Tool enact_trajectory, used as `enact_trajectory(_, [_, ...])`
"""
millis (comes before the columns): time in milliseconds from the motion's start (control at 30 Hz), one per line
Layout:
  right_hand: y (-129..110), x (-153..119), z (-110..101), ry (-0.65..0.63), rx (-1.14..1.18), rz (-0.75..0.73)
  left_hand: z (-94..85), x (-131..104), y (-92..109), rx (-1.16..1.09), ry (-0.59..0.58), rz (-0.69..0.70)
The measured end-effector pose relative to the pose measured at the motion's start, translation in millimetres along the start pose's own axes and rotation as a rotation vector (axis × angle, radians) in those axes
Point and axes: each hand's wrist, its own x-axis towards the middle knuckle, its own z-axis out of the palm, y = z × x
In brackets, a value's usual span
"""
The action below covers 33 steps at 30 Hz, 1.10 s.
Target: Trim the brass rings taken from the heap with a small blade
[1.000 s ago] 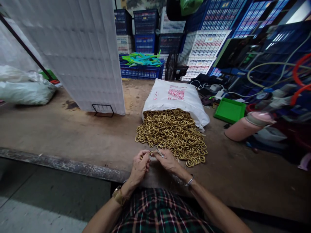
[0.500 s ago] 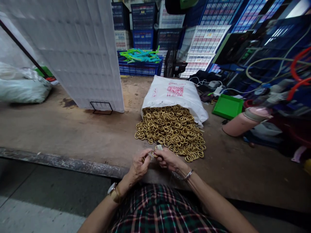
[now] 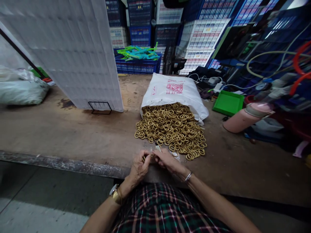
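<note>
My left hand [image 3: 140, 165] is closed, with gold-coloured rings [image 3: 143, 158] partly visible between its curled fingers. Close beside it, my right hand [image 3: 166, 159] pinches at another ring [image 3: 152, 155] that bridges the fingertips of both hands. A small pale piece [image 3: 158, 148] sticks up by the right fingertips; I cannot tell what it is. Just past the hands lies a heap of gold rings [image 3: 170, 129], spilling from the mouth of a white sack [image 3: 175, 87] printed in red. Beside the right hand, a bit of clear plastic [image 3: 176, 155] lies on the table.
A white panel [image 3: 92, 58] stands on the brown table [image 3: 60, 129] at left. A blue crate [image 3: 138, 67] of green and blue pieces is behind. At right are a green tray [image 3: 228, 103], a pink bottle [image 3: 245, 118] and cables. Stacked crates [image 3: 204, 35] fill the background.
The ring between my hands has turned from face-on to nearly edge-on. My right hand has shifted slightly, and the clear plastic beside it has come into sight. The view has tilted a little.
</note>
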Motion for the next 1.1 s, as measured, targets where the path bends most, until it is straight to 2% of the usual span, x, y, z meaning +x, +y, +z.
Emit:
enact_trajectory(67, [2.7, 2.1, -0.2, 0.046, -0.094, -0.100, 0.5, -0.8, 1.2, -0.038, 0.012, -0.069])
enact_trajectory(233, [6.9, 7.1, -0.1, 0.034, -0.315, -0.329, 2.8, -1.0, 2.2, -0.077, -0.003, -0.125])
enact_trajectory(333, [7.7, 8.6, 0.6, 0.067, -0.380, -0.349, 2.8, -0.6, 5.8, -0.156, -0.035, -0.180])
enact_trajectory(467, [9.6, 8.9, 1.1, 0.075, -0.383, -0.343, 1.0, -2.4, 11.1, -0.416, -0.207, -0.439])
enact_trajectory(567, [10.4, 7.9, 1.0, 0.041, -0.330, -0.322, 0.4, -5.1, 12.9, -0.616, -0.258, -0.564])
enact_trajectory(633, [9.8, 6.6, 0.1, 0.036, -0.302, -0.283, 0.6, -6.6, 14.1, -0.696, -0.238, -0.577])
enact_trajectory(700, [9.4, 4.5, -1.4, 0.090, -0.353, -0.299, 0.9, -7.3, 15.8, -0.707, -0.193, -0.573])
enact_trajectory(767, [10.4, 1.6, -2.8, 0.147, -0.507, -0.400, 1.2, -7.5, 17.5, -0.682, -0.145, -0.562])
enact_trajectory(867, [14.9, -3.4, -3.0, 0.115, -0.804, -0.554, 1.3, -7.1, 18.5, -0.611, -0.103, -0.535])
enact_trajectory(967, [19.3, -6.3, -1.2, 0.117, -0.988, -0.568, 0.9, -6.6, 18.1, -0.527, -0.076, -0.498])
enact_trajectory(1100, [20.4, -6.3, -0.3, 0.138, -1.084, -0.556, 0.0, -5.6, 19.3, -0.462, -0.068, -0.474])
